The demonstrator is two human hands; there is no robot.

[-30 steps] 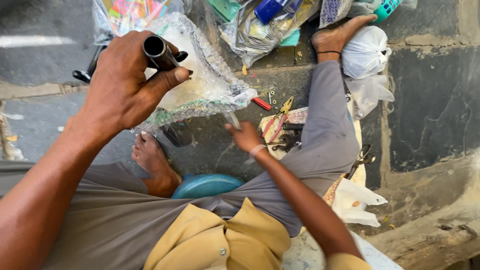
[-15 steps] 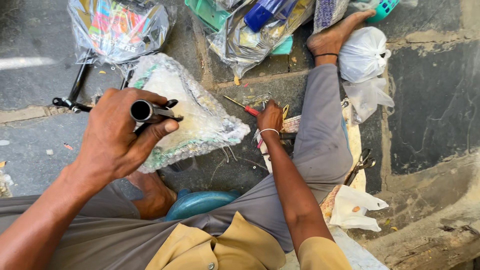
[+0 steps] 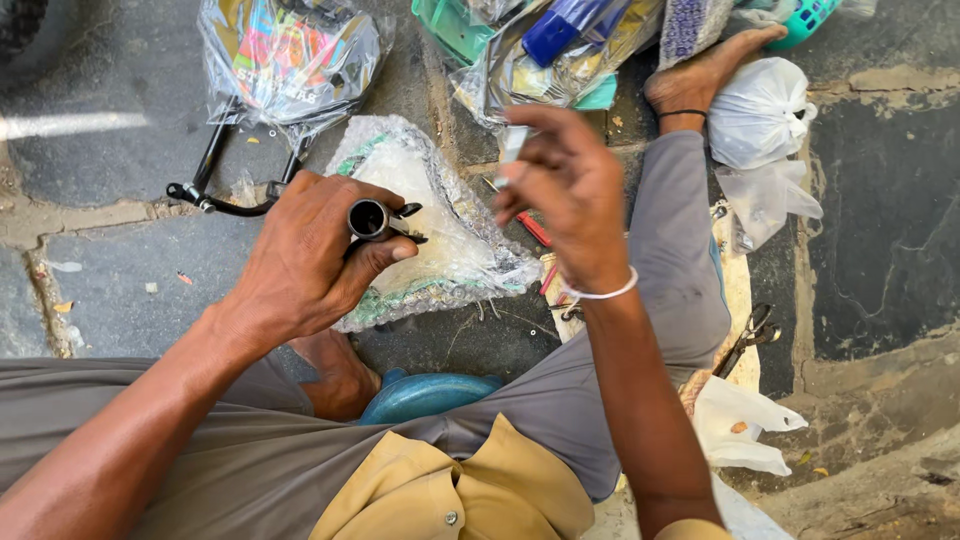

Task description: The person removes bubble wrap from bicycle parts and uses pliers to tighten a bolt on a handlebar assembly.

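My left hand [image 3: 300, 260] is closed around a short black tube [image 3: 368, 218]. The tube's open end faces up toward me, and a small black clamp sticks out at its side. My right hand [image 3: 565, 195] is raised just to the right of the tube, fingers curled. It pinches a small pale piece [image 3: 512, 145] at the fingertips; I cannot make out what the piece is. A white band circles that wrist. Both hands hover over a clear plastic bag of pale parts [image 3: 440, 230] lying on the stone ground.
A bent black metal bar [image 3: 215, 190] lies at the left under a bag of colourful packets [image 3: 290, 50]. More bags crowd the top edge, and white bags [image 3: 765, 110] sit beside my right foot. A red-handled tool [image 3: 535, 230], pliers [image 3: 750, 335] and a blue stool [image 3: 430, 392] are close by.
My right hand has risen from the tools on the ground to beside the tube, now with a small pale piece in its fingers. The left hand stays on the tube.
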